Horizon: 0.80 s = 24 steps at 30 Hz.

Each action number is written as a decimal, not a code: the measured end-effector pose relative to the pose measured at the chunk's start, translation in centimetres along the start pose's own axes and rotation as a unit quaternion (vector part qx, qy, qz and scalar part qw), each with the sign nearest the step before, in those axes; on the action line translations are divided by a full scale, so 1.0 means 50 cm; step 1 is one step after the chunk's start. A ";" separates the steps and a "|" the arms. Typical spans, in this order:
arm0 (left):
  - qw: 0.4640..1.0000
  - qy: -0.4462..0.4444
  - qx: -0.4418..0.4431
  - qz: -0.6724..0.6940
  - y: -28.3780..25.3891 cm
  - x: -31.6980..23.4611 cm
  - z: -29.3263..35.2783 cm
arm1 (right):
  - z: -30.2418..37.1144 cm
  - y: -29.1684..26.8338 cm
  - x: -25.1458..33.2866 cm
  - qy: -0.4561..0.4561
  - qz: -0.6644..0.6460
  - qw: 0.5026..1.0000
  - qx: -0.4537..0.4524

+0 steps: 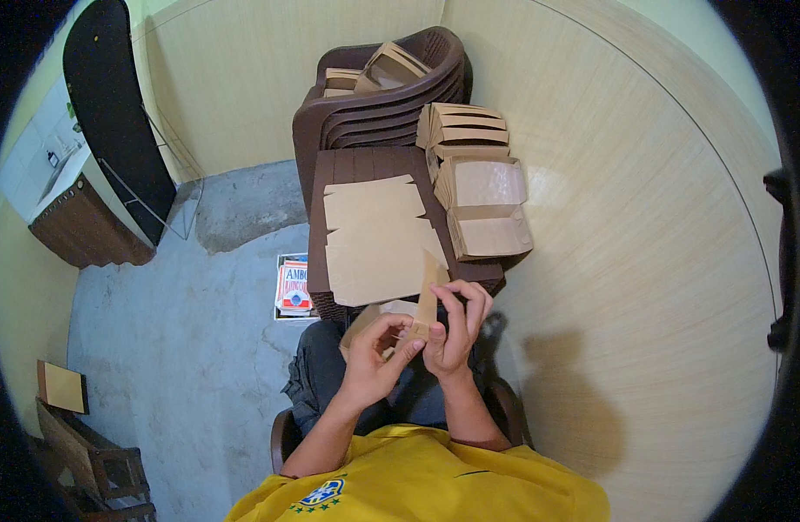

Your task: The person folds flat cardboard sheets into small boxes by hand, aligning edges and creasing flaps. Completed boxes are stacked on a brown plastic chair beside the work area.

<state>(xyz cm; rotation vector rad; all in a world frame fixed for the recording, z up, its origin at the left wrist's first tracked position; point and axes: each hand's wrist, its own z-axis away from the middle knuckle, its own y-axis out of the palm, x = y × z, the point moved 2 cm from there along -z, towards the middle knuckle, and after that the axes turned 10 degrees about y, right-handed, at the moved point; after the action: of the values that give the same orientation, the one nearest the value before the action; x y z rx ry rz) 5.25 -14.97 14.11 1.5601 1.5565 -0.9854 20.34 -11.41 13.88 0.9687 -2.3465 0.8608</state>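
Note:
Over my lap I hold a brown cardboard box [428, 300], partly folded, with one side flap standing up. My left hand [374, 361] pinches its near corner between thumb and fingers. At the same corner the thumb of my right hand [455, 337] presses, while its fingers curl round the raised flap. Part of the box is hidden behind my hands. Just beyond lie flat, notched cardboard blanks [378, 244] on a brown plastic table [365, 163].
Folded open boxes [488, 233] and more nested boxes [469, 130] stand along the table's right side, by the wall. Stacked brown chairs [374, 117] behind it carry further boxes. On the floor at left is a crate [293, 287] with printed packs. A black board [113, 122] leans near a sink.

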 end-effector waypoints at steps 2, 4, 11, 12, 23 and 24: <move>0.990 0.084 -0.011 -0.111 -0.008 -0.021 -0.001 | 0.003 -0.003 -0.003 0.054 -0.056 0.997 0.013; 0.957 0.197 -0.018 -0.210 -0.007 -0.045 -0.003 | 0.008 -0.006 -0.004 0.153 -0.189 0.969 0.037; 0.958 0.187 -0.131 -0.176 0.005 -0.112 0.022 | 0.007 -0.038 0.044 0.119 -0.506 0.848 0.103; 0.952 0.189 -0.138 -0.196 0.006 -0.116 0.019 | 0.006 -0.038 0.049 0.113 -0.490 0.857 0.113; 0.975 0.113 -0.050 -0.185 0.006 -0.062 0.012 | 0.026 -0.007 0.006 0.161 -0.326 0.922 0.136; 0.974 0.107 -0.060 -0.189 0.005 -0.050 0.011 | 0.029 -0.002 0.003 0.175 -0.299 0.926 0.148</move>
<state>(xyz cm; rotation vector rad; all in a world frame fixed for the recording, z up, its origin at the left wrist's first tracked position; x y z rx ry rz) 5.53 -16.61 16.06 1.3471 2.0800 -0.9220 20.08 -12.55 12.98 1.4143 -1.5102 1.0332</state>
